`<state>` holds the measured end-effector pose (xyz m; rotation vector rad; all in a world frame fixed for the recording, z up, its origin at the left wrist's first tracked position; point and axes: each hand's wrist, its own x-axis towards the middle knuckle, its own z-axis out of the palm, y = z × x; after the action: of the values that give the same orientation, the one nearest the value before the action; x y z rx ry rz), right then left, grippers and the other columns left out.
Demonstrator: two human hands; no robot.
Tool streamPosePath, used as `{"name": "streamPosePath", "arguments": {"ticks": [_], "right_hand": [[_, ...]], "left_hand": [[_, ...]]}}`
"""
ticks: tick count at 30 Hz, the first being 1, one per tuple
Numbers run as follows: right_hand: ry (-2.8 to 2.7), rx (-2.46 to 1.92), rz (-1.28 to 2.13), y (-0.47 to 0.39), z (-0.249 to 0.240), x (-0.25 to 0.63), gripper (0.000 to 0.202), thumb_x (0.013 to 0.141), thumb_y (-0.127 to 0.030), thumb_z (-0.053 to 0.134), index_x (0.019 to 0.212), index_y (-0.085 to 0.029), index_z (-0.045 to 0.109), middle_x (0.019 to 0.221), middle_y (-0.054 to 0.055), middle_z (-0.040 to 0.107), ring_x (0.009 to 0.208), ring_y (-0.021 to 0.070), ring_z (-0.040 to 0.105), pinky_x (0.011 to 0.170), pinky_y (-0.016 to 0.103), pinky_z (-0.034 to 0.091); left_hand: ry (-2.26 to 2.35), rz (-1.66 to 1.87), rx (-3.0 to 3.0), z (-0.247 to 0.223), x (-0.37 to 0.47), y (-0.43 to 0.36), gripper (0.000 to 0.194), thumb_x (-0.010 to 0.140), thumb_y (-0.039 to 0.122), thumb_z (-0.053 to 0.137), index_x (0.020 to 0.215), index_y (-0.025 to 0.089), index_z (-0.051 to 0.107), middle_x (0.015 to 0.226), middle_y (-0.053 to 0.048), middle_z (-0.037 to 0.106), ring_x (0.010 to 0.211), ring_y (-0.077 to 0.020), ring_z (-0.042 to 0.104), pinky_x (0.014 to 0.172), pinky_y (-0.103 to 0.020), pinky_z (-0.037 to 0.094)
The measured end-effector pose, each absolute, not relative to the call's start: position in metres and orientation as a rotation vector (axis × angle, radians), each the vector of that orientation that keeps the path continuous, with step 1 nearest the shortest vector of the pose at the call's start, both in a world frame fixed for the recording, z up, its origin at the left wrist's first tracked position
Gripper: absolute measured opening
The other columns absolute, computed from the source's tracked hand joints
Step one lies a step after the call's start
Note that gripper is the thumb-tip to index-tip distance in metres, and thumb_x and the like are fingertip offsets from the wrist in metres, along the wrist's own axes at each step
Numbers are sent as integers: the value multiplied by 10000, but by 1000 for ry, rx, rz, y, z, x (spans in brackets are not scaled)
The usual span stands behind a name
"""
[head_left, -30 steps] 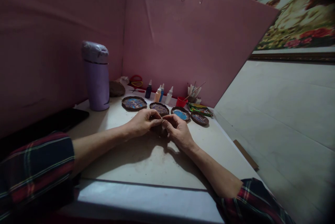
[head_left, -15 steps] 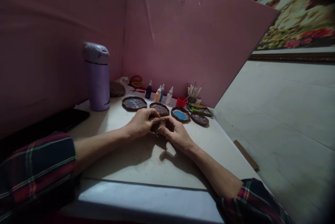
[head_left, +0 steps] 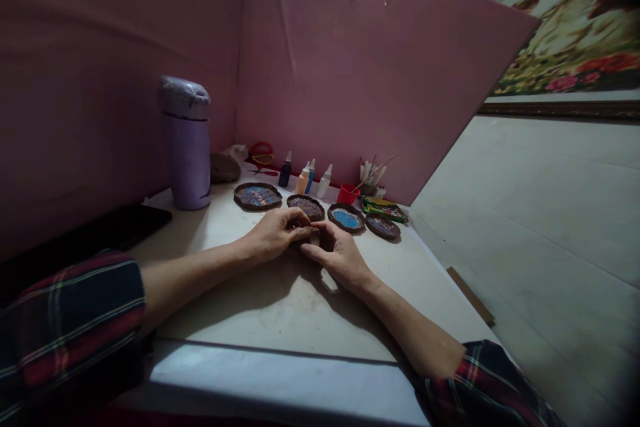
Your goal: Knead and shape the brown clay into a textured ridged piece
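Observation:
Both hands meet above the white table (head_left: 235,320), around a small piece of brown clay (head_left: 313,238). My left hand (head_left: 274,235) pinches the clay between thumb and fingers. From the other side, my right hand (head_left: 342,258) grips it with curled fingers and thumb below. Most of the clay is hidden by the fingers, so its shape is unclear. Just beyond the hands lie shallow brown clay dishes: a wide one (head_left: 257,208), a second (head_left: 321,218) partly behind my left hand, a blue-filled one (head_left: 347,230) and a smaller one (head_left: 385,237).
A purple bottle (head_left: 187,154) stands at left, near a dark flat object (head_left: 125,224) and a brown lump (head_left: 225,168). Behind the dishes are scissors (head_left: 263,154), several small paint bottles (head_left: 303,178), a red cup (head_left: 348,194) and brushes (head_left: 373,174). Pink panels (head_left: 350,80) enclose the back.
The clay has turned in my fingers; its lower edge, which hung below them before, is now mostly hidden. My left thumb lies further across it, and my right thumb has shifted slightly left.

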<state>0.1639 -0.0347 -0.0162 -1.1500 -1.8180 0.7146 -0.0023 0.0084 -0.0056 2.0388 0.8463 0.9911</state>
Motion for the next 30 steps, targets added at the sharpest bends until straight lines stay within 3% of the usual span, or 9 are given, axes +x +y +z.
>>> {"name": "streamPosePath", "arguments": {"ticks": [17, 25, 30], "right_hand": [[-1736, -1147, 721, -34, -19, 165, 466, 701, -382, 717, 1086, -180, 549, 892, 52, 664, 808, 186, 633, 734, 321, 503], [-1636, -1100, 703, -34, -18, 166, 406, 748, -440, 659, 1044, -174, 579, 825, 48, 656, 761, 174, 625, 692, 302, 515], [-1518, -1132, 732, -34, -18, 168, 405, 768, -503, 602, 997, -170, 579, 711, 24, 603, 623, 154, 588, 486, 256, 506]], "left_hand": [[830, 863, 1961, -6, -3, 11, 277, 704, 276, 595, 907, 101, 666, 861, -68, 683, 811, -183, 612, 733, -267, 451], [744, 919, 1669, -5, -2, 9, 218, 670, 287, 661, 790, 106, 653, 706, -29, 648, 642, -138, 592, 641, -264, 462], [744, 1098, 1534, -7, -4, 14, 255, 639, 300, 699, 777, 94, 638, 697, -44, 645, 628, -143, 602, 651, -290, 474]]}}
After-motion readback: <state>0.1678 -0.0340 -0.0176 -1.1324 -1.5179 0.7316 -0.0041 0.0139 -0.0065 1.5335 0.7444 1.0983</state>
